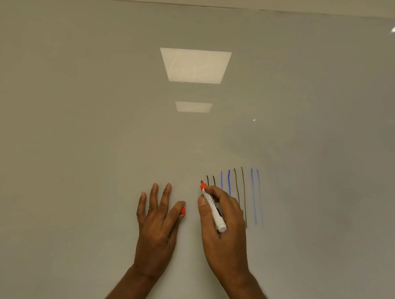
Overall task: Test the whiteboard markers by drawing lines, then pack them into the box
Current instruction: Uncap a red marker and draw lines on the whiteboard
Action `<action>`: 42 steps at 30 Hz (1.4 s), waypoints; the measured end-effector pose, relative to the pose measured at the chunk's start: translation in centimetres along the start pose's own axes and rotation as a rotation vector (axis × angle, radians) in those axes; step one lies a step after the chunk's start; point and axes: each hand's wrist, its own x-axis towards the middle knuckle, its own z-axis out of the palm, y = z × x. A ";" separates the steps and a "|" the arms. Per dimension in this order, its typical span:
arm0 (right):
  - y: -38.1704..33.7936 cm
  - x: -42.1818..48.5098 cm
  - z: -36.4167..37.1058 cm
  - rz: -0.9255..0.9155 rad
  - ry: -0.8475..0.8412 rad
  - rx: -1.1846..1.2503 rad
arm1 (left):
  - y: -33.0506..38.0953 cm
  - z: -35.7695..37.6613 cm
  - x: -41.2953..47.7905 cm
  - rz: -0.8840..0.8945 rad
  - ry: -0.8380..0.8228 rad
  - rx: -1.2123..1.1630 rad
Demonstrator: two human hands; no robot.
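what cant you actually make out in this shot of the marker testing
- Box: nowhere in the head view; it lies beyond the frame edges.
- Red cap: mostly hidden behind the left hand; only a sliver shows.
- Marker label: print too small and blurred to read.
- Lower ends of the nearest black and blue lines: covered by the right hand.
- Other markers: none in view.

On the board [101,120], a row of lines [235,188] stands right of centre. The marker [212,208] sits in the right hand [224,222], its tip at the board just left of the row. The left hand [157,218] lies left of it, with the cap [183,210] at its thumb side, between the hands.
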 end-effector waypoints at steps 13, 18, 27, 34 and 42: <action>2.5 -2.0 0.6 -0.092 0.098 -0.047 | -0.2 0.5 -0.1 0.035 0.038 0.037; 5.2 -5.7 0.2 -0.043 0.095 -0.106 | -0.2 0.5 -0.2 0.038 0.049 0.034; 4.5 -6.2 -0.5 -0.053 0.115 -0.082 | -0.1 0.4 -0.1 0.033 0.056 0.022; 0.6 -0.9 0.9 -0.064 -0.011 -0.075 | 0.0 0.2 0.0 0.027 0.051 0.008; 1.3 -1.1 1.5 -0.109 0.006 -0.104 | 0.0 0.2 0.0 0.033 0.052 0.016</action>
